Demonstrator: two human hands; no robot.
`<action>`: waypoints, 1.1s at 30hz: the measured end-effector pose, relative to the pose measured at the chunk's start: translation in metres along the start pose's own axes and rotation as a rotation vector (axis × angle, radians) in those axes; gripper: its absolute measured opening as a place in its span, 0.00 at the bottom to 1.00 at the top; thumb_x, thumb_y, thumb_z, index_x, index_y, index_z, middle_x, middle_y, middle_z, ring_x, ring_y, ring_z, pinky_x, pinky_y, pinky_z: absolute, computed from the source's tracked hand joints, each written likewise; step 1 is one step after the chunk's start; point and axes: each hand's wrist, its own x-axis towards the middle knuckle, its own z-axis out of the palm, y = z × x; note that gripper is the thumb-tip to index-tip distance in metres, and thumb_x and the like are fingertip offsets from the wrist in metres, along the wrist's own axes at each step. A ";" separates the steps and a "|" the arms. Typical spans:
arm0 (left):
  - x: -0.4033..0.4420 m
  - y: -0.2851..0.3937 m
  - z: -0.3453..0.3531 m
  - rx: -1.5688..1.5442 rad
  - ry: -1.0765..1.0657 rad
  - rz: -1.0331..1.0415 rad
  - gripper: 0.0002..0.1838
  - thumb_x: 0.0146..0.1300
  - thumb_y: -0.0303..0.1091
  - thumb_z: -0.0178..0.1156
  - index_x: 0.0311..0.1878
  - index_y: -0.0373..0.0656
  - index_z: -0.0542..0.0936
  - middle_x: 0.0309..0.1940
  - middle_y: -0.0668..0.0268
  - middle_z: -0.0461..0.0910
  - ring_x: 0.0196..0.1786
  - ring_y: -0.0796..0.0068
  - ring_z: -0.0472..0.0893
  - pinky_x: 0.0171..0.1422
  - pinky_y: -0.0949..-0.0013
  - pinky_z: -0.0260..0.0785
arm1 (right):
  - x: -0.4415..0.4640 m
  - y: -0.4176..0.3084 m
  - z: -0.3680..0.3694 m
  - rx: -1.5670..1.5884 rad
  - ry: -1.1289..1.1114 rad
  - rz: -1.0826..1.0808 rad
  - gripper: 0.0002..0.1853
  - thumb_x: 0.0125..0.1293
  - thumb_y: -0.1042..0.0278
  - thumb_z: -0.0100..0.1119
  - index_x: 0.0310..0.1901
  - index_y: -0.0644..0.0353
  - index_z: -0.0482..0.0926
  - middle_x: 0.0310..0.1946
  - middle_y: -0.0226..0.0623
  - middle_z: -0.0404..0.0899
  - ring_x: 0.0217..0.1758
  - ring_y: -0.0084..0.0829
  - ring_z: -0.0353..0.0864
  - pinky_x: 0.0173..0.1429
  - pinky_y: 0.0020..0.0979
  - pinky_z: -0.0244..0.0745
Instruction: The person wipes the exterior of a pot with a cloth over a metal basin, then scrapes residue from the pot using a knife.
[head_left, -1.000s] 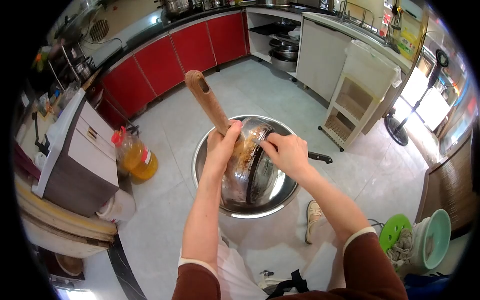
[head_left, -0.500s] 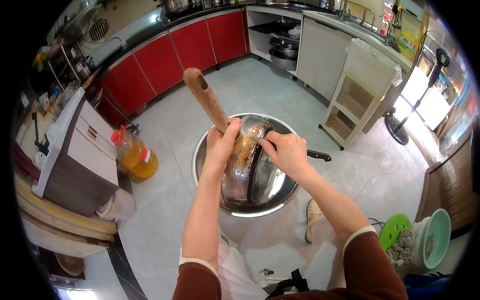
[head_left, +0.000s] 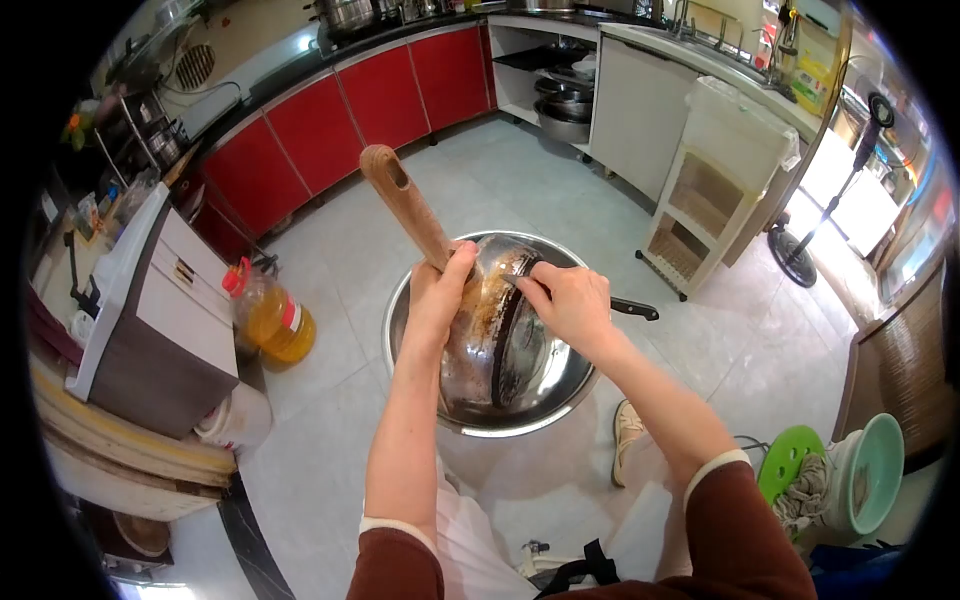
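Observation:
A pan with a wooden handle [head_left: 405,205] is tilted inside a wide metal basin [head_left: 480,432]. Its stained outer side [head_left: 478,345] faces me, with brown and black residue and a dark ring. My left hand [head_left: 440,290] is closed around the base of the handle, against the pan. In my right hand [head_left: 572,305] is a knife [head_left: 635,310], pinched along its blade. Its tip touches the stained surface beside the dark ring, while the black handle sticks out to the right. Most of the blade is hidden by my fingers.
An oil bottle [head_left: 272,315] stands on the floor at left, beside a white cabinet [head_left: 165,310]. Red cabinets [head_left: 315,115] line the back. A wheeled rack [head_left: 705,195] and a fan [head_left: 795,258] stand at right. A green basin [head_left: 875,475] sits at lower right.
The knife tip and my right hand have shifted very slightly over the pan's stained surface. A pale patch shows more clearly near the tip. My left hand keeps its hold.

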 end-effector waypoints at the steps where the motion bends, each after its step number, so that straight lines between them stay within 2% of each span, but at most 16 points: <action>1: 0.001 -0.001 -0.001 0.013 -0.008 0.012 0.21 0.65 0.49 0.63 0.45 0.38 0.83 0.40 0.67 0.79 0.44 0.75 0.75 0.51 0.69 0.67 | -0.003 -0.002 0.001 0.002 -0.001 0.000 0.15 0.64 0.56 0.63 0.25 0.55 0.78 0.17 0.39 0.78 0.23 0.45 0.81 0.28 0.42 0.73; 4: 0.000 0.002 0.000 -0.006 -0.003 0.012 0.21 0.65 0.49 0.63 0.44 0.37 0.83 0.39 0.67 0.78 0.43 0.76 0.75 0.50 0.70 0.67 | -0.014 -0.008 0.005 0.007 -0.069 -0.102 0.16 0.65 0.53 0.61 0.26 0.55 0.79 0.18 0.39 0.80 0.24 0.44 0.83 0.28 0.43 0.75; 9: 0.002 0.000 -0.007 -0.020 0.005 -0.008 0.20 0.65 0.48 0.62 0.42 0.37 0.83 0.37 0.68 0.77 0.42 0.76 0.74 0.49 0.70 0.67 | -0.008 -0.001 0.008 0.011 -0.017 -0.043 0.16 0.66 0.53 0.61 0.26 0.54 0.79 0.19 0.38 0.81 0.23 0.43 0.82 0.27 0.42 0.74; 11: 0.004 0.000 -0.008 -0.031 0.011 0.008 0.20 0.65 0.47 0.61 0.41 0.36 0.83 0.37 0.68 0.77 0.41 0.76 0.74 0.48 0.70 0.67 | -0.017 -0.010 0.012 0.037 -0.052 -0.177 0.15 0.66 0.54 0.61 0.26 0.54 0.79 0.20 0.38 0.81 0.23 0.43 0.82 0.27 0.42 0.74; 16: 0.005 -0.001 -0.016 -0.057 0.023 -0.018 0.21 0.64 0.46 0.63 0.44 0.33 0.83 0.36 0.65 0.80 0.40 0.75 0.75 0.47 0.68 0.68 | -0.005 0.002 0.017 0.015 0.030 -0.071 0.16 0.66 0.54 0.62 0.25 0.55 0.76 0.18 0.35 0.79 0.22 0.42 0.81 0.26 0.41 0.73; 19: 0.007 -0.001 -0.015 -0.055 0.019 0.002 0.20 0.64 0.47 0.62 0.42 0.35 0.83 0.36 0.66 0.79 0.40 0.76 0.75 0.48 0.69 0.68 | -0.014 -0.011 0.023 0.052 0.028 -0.200 0.16 0.66 0.54 0.62 0.25 0.55 0.76 0.19 0.35 0.79 0.22 0.42 0.81 0.26 0.41 0.73; 23: 0.007 -0.003 -0.017 -0.036 0.044 0.012 0.20 0.64 0.49 0.61 0.41 0.37 0.84 0.36 0.69 0.77 0.40 0.76 0.74 0.47 0.70 0.68 | -0.004 -0.002 0.023 0.026 0.065 -0.090 0.16 0.66 0.55 0.62 0.25 0.55 0.76 0.19 0.35 0.79 0.22 0.42 0.81 0.26 0.41 0.72; 26: 0.008 -0.003 -0.015 -0.027 0.049 0.000 0.20 0.64 0.49 0.61 0.41 0.38 0.84 0.35 0.69 0.77 0.40 0.76 0.74 0.47 0.70 0.67 | -0.012 -0.008 0.021 0.063 0.028 -0.171 0.16 0.66 0.56 0.62 0.25 0.55 0.76 0.20 0.35 0.80 0.22 0.42 0.81 0.25 0.41 0.72; 29: 0.008 -0.002 -0.017 -0.030 0.054 -0.004 0.21 0.64 0.50 0.61 0.41 0.38 0.84 0.35 0.69 0.77 0.40 0.77 0.74 0.47 0.71 0.67 | -0.006 -0.002 0.024 0.036 0.084 -0.112 0.16 0.66 0.56 0.62 0.25 0.55 0.75 0.20 0.34 0.79 0.23 0.41 0.81 0.25 0.41 0.72; 33: 0.008 -0.003 -0.017 -0.010 0.032 -0.004 0.21 0.64 0.50 0.61 0.41 0.38 0.84 0.35 0.70 0.77 0.40 0.77 0.74 0.46 0.71 0.67 | -0.011 -0.004 0.021 0.051 0.051 -0.173 0.14 0.67 0.56 0.62 0.27 0.54 0.76 0.20 0.34 0.80 0.22 0.41 0.81 0.25 0.40 0.71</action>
